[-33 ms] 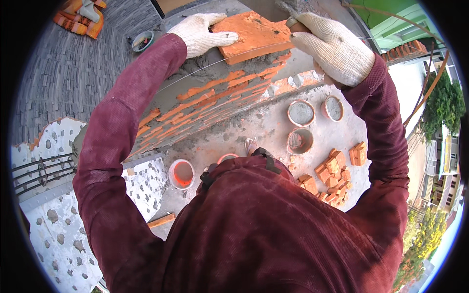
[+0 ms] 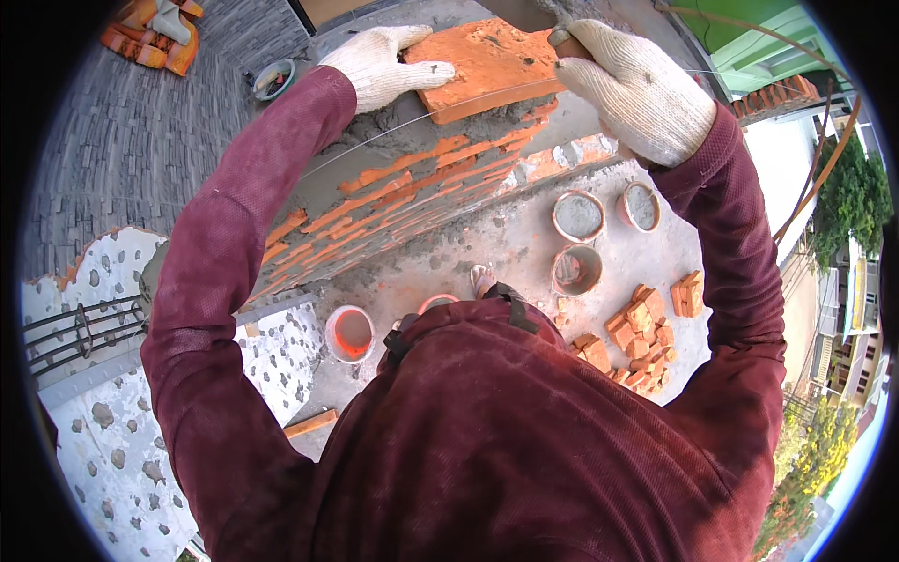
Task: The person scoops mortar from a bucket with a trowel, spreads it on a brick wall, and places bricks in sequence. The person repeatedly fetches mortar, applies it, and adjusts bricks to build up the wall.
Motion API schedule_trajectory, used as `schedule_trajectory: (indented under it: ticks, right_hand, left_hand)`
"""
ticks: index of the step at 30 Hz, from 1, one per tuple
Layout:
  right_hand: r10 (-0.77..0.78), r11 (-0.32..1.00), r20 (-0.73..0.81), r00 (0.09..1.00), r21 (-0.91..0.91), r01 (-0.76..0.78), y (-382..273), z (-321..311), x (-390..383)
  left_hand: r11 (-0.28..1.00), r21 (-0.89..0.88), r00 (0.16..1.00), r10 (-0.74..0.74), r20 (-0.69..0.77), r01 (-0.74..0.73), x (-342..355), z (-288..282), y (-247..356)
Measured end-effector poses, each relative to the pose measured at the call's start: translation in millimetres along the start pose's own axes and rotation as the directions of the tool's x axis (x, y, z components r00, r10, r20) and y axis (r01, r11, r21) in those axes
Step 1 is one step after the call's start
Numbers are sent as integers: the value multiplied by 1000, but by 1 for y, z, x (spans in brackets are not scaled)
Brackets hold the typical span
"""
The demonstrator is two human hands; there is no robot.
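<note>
An orange brick point(image 2: 487, 67) lies on grey mortar at the top of a brick wall point(image 2: 403, 192). My left hand point(image 2: 379, 70), in a white knit glove, grips its left end with the thumb along the top edge. Beyond the brick's right end is my gloved right hand point(image 2: 646, 89), closed around a tool handle point(image 2: 560, 39). The handle's rounded end shows by the fingers, close to the brick; the rest of the tool is hidden, so its kind is unclear. A thin string line point(image 2: 365, 143) runs along the wall's near edge, past the brick.
Below the wall stand buckets of mortar point(image 2: 578, 216) and a white-orange bucket point(image 2: 350, 333). A pile of bricks point(image 2: 641, 328) sits on the floor point(image 2: 440, 262) to the right. Steel bars point(image 2: 84, 332) stick out at left. A teal tub point(image 2: 273, 80) stands beyond the wall.
My right hand has shifted very slightly up and left with the tool handle. The left hand and the brick look almost the same.
</note>
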State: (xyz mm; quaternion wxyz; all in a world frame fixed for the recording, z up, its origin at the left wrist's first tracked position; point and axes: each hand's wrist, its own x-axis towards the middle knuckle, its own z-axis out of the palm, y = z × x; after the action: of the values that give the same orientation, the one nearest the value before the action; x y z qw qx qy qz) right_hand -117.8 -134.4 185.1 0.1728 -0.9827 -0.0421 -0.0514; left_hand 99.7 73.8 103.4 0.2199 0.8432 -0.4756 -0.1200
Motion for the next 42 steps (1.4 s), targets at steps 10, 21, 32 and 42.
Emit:
schedule_trajectory:
  ticks: [10,21,32,42]
  right_hand:
    - [147,983,-50,988,115,-141,-38,-41,0]
    - [225,933,225,948,231,-276,-8,-12,-6]
    - [-62,985,316,947,-133,109,9,-42,43]
    - [569,327,-468,676,883,337,152,52,-165]
  left_hand:
    - [998,61,999,-20,-36,22,1,1,-11]
    - [995,103,999,-14,-29,17,4,3,-15]
    - [989,113,994,-99,42,94,-5,-14,-8]
    - [945,252,977,208,39,-211,-11,-23,39]
